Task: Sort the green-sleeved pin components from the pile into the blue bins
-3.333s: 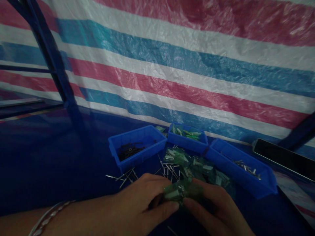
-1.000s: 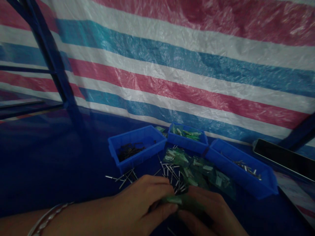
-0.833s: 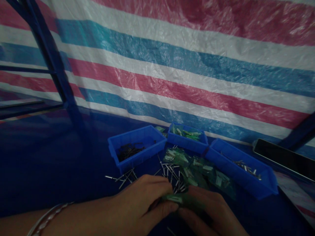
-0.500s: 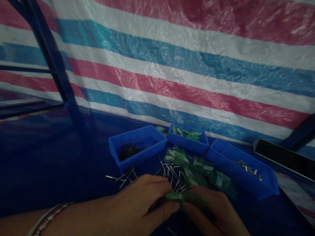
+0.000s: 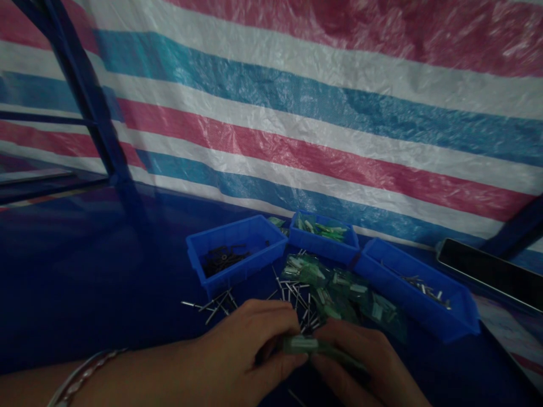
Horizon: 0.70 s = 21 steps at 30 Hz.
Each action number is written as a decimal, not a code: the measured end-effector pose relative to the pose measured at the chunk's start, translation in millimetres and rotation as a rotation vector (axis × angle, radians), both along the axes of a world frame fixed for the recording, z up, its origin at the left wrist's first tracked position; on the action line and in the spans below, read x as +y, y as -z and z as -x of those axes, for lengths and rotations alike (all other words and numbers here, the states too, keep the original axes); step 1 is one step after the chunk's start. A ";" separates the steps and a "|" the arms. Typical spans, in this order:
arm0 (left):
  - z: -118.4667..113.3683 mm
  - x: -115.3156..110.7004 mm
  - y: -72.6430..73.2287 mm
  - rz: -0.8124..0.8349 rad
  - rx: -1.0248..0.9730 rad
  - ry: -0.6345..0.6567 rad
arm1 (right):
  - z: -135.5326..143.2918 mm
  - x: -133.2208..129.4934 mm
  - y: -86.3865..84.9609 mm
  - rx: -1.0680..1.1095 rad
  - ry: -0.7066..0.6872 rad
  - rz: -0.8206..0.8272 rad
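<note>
Both hands pinch a small green plastic bag [image 5: 302, 343] at the bottom centre, with a pale piece showing through it. My left hand [image 5: 258, 345], with a bracelet at its wrist, is closed on the bag's left end. Closed on the other end is my right hand [image 5: 367, 359]; part of the bag trails beneath its fingers. Just beyond the fingertips, loose silver pop rivets [image 5: 299, 297] lie scattered on the blue table [image 5: 106, 282]. Several filled green bags [image 5: 339, 288] are piled beyond my right hand.
A blue bin [image 5: 246, 273] with dark screw-like pieces stands at the back left. Another bin [image 5: 322, 247] holds green bags. The right bin [image 5: 424, 317] contains silver metal pieces. A black phone-like slab [image 5: 492, 274] lies far right, before a striped plastic sheet [image 5: 297, 113].
The held bag has turned slightly and lies flatter between my fingers. My hands have shifted only a little; the bins and rivets stay in place.
</note>
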<state>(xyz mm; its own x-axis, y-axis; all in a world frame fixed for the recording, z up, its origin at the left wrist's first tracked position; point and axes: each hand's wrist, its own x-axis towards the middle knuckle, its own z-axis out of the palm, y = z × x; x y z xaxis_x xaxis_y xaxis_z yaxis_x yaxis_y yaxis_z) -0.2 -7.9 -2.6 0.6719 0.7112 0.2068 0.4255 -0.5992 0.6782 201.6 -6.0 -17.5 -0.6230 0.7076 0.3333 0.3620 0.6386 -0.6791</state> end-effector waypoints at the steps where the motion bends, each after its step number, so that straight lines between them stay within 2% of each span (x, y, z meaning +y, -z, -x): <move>1: -0.3 0.0 0.5 0.000 -0.020 -0.001 | -0.5 0.4 0.2 0.007 -0.001 -0.017; 7: -0.2 0.7 4.6 -0.026 -0.067 -0.007 | -0.1 1.5 0.4 0.022 -0.007 -0.069; 13: 1.3 -0.6 0.6 -0.045 0.039 0.002 | 3.4 -2.1 -5.6 0.035 -0.029 0.013; 21: 4.0 -2.1 0.6 -0.110 0.119 0.003 | 5.1 -0.4 -4.3 0.069 -0.072 0.074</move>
<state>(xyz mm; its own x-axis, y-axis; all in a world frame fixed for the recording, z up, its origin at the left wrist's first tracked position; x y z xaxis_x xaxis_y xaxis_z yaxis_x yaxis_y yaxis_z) -4.3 -10.0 -3.2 0.6987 0.6863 0.2023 0.4966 -0.6687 0.5534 196.5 -6.4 -13.3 -0.6504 0.6863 0.3255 0.2678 0.6082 -0.7472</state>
